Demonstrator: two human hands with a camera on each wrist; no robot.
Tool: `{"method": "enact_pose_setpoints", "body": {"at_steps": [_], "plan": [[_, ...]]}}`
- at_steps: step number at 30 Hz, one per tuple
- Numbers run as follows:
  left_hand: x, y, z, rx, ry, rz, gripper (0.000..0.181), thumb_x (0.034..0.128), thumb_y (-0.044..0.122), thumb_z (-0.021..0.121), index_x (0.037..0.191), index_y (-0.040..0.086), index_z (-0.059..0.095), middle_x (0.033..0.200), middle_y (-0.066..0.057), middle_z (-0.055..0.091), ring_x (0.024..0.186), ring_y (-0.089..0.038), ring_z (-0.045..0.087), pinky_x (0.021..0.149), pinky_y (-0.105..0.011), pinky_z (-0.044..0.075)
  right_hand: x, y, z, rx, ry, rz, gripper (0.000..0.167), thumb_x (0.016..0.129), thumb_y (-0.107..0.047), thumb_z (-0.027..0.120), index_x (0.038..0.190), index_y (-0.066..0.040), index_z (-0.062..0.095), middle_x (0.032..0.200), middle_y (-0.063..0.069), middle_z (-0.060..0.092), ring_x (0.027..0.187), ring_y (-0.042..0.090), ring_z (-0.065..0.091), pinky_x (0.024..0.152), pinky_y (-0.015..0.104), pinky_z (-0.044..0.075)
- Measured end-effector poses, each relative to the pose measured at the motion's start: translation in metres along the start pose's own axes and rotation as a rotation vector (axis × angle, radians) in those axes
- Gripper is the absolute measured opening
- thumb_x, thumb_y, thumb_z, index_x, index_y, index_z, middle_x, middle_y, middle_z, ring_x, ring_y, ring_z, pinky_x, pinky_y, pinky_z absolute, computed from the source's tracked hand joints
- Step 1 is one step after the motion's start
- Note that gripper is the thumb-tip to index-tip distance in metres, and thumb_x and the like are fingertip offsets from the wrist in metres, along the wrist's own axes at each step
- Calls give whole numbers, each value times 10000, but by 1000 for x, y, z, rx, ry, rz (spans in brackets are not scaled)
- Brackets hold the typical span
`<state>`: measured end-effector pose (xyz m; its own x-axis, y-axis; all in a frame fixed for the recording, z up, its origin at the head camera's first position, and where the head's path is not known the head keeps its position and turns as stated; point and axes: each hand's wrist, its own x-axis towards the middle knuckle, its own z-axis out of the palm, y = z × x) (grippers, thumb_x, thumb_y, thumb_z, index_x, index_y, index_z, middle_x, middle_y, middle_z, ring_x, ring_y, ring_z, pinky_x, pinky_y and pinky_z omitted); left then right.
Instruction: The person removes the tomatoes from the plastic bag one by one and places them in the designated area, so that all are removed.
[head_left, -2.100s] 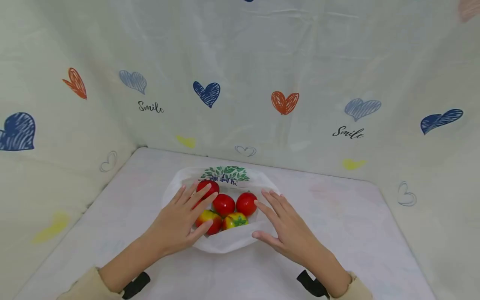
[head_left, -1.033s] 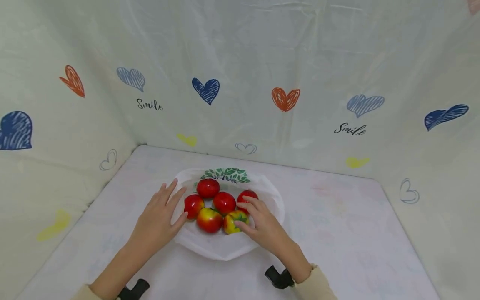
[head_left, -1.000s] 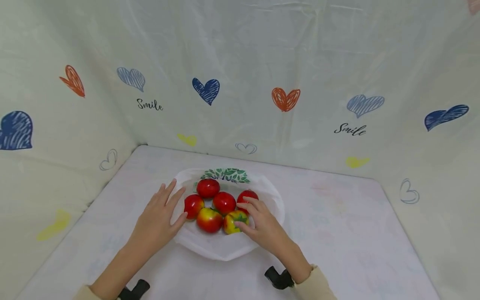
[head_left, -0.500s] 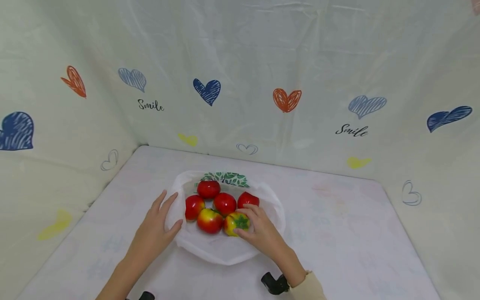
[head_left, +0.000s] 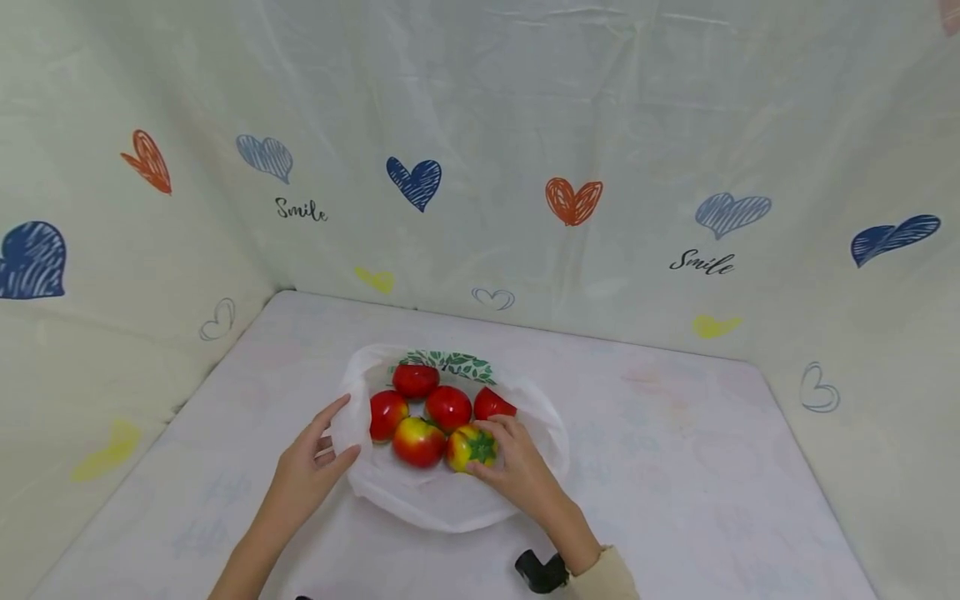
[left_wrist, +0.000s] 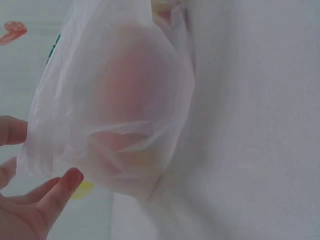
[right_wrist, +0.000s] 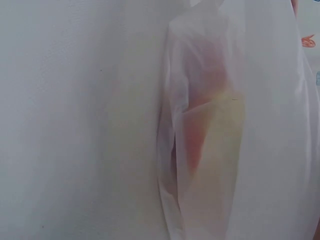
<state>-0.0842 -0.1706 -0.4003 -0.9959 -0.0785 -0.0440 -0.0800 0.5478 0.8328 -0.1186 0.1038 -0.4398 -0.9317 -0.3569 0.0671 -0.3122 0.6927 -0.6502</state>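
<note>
"How many fruits (head_left: 448, 407) are there?"

"Six, all inside one white plastic bag (head_left: 450, 504) on the worktop (head_left: 675, 433). Four are mostly red, one is red and yellow, and one is a yellow fruit (head_left: 456, 452) with a green star-shaped top."

"And the hands?"

"Two. The right hand (head_left: 525, 477) grasps the yellow fruit, thumb on the near side and fingers curved over the far side. The left hand (head_left: 300, 473) is released — index finger and thumb spread apart at the bag's left edge."

"Where is the bag's print?"

"One green leaf print (head_left: 457, 365), on the far side, behind the fruits."

"Anything at the wrists?"

"One beige sleeve (head_left: 606, 575) and one black curved piece (head_left: 538, 572), both by the right wrist."

"Behind the worktop?"

"A pale sheet (head_left: 480, 108) — two 'Smile' prints, three dark blue hearts."
</note>
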Motion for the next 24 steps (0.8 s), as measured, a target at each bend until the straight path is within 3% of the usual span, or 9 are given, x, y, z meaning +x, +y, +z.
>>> {"method": "enact_pose_setpoints", "body": {"at_steps": [10, 24], "plan": [[-1, -3, 2, -196, -68, -145, 684, 880, 160, 635, 1454, 296, 291, 1318, -176, 447, 1031, -242, 603, 853, -296, 534, 1, 2, 10, 24, 15, 17, 544, 780, -230, 747, 1268, -119, 534, 1243, 94, 457, 1140, 248, 459, 942, 411, 489], [3, -2, -1, -273, -103, -206, 663, 889, 153, 618, 1450, 292, 293, 1348, -197, 444, 1035, -238, 617, 829, -306, 547, 7, 0, 21, -3, -2, -12, 588, 749, -159, 772, 1263, -117, 488, 1201, 105, 431, 1123, 251, 464, 912, 396, 511]]}}
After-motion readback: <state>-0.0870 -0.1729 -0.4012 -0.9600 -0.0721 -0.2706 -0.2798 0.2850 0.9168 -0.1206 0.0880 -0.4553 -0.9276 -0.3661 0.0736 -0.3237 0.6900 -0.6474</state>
